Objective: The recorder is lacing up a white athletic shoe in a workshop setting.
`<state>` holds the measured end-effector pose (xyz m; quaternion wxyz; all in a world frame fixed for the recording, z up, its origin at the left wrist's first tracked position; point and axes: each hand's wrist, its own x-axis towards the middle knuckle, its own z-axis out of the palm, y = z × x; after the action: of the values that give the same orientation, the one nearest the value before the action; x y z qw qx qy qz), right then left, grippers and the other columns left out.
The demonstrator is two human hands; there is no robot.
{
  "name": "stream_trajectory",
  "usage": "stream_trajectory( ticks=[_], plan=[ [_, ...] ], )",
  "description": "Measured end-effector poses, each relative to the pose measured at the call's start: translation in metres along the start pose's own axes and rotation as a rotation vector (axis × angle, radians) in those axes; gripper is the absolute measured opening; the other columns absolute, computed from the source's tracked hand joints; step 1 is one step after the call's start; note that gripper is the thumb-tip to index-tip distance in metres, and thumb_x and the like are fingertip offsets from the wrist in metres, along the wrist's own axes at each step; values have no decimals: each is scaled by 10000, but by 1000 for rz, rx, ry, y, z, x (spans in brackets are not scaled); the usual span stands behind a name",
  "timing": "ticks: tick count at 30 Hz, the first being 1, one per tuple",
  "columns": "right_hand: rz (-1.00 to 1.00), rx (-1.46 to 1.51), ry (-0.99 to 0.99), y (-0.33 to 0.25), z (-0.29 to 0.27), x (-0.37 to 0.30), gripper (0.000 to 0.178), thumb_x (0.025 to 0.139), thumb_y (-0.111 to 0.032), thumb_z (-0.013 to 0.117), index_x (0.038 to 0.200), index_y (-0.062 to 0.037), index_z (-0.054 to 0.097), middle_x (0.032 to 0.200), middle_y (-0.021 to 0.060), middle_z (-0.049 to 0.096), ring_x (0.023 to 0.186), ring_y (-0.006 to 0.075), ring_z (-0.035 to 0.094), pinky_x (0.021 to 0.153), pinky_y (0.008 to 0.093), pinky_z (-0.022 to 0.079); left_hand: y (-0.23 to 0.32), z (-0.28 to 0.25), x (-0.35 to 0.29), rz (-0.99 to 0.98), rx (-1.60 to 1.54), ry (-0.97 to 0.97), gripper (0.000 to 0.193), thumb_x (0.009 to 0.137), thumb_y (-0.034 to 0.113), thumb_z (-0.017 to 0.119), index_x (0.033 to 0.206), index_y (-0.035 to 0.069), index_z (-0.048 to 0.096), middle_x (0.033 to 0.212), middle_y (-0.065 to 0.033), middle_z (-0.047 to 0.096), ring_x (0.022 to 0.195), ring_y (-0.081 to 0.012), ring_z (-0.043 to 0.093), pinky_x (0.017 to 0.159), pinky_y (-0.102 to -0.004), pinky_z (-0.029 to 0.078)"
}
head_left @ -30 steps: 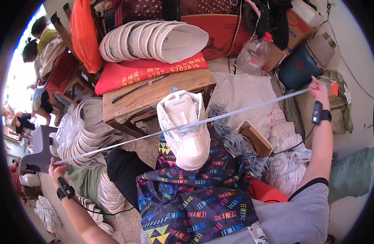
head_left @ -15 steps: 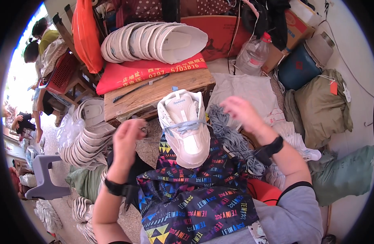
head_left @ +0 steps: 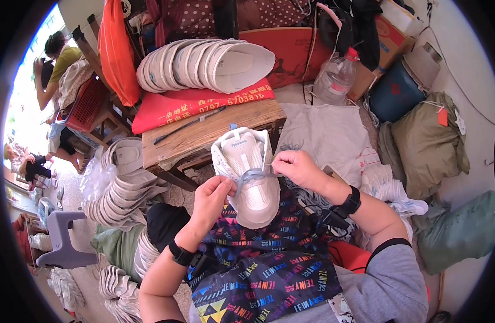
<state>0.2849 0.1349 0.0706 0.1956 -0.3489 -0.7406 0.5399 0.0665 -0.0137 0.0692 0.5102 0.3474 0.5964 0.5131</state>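
Observation:
A white sneaker upper (head_left: 260,203) rests upright over my lap, its toe toward me, on a dark apron (head_left: 269,274) with colourful lettering. A grey-blue shoelace (head_left: 253,174) runs across its tongue. At the left of the upper, my left hand (head_left: 211,200) is closed in a pinch on the lace. My right hand (head_left: 300,169) pinches the lace on the other side, fingertips by the eyelet edge. Behind my right forearm lies a heap of grey-blue laces (head_left: 307,197), partly hidden.
Ahead, a wooden bench (head_left: 204,141) carries a red bag (head_left: 204,105), a thin dark tool (head_left: 187,126) and a row of nested uppers (head_left: 196,64). More stacked uppers (head_left: 115,199) and a grey plastic stool (head_left: 64,239) stand left. Sacks (head_left: 427,145) lie right. Other people (head_left: 67,59) are far left.
Both hands have come in from the sides to the upper and taken hold of the lace. The upper has shifted slightly toward me.

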Motion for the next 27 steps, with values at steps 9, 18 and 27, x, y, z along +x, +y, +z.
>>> stream_trajectory(
  ticks=[9,18,27],
  plan=[
    [-151,-470,165,-26,2,0,213,796,-233,619,700,-44,612,722,154,616,677,359,603,602,445,462,-7,-3,13,91,112,38,226,908,137,566,779,-24,659,765,-37,653,697,-92,577,612,-258,456],
    [-510,-861,22,-29,2,3,104,766,-168,620,711,-80,606,767,80,610,827,285,606,708,395,466,39,-1,22,239,845,-31,228,824,186,557,756,-23,617,801,-190,622,792,-369,619,694,-439,494],
    [-842,-1037,-118,-50,-21,30,239,768,-154,647,973,-68,558,1018,90,530,940,275,585,744,400,488,86,-8,25,684,1312,-180,289,689,141,770,907,86,588,982,-84,550,1004,-303,559,810,-412,468]
  ],
)
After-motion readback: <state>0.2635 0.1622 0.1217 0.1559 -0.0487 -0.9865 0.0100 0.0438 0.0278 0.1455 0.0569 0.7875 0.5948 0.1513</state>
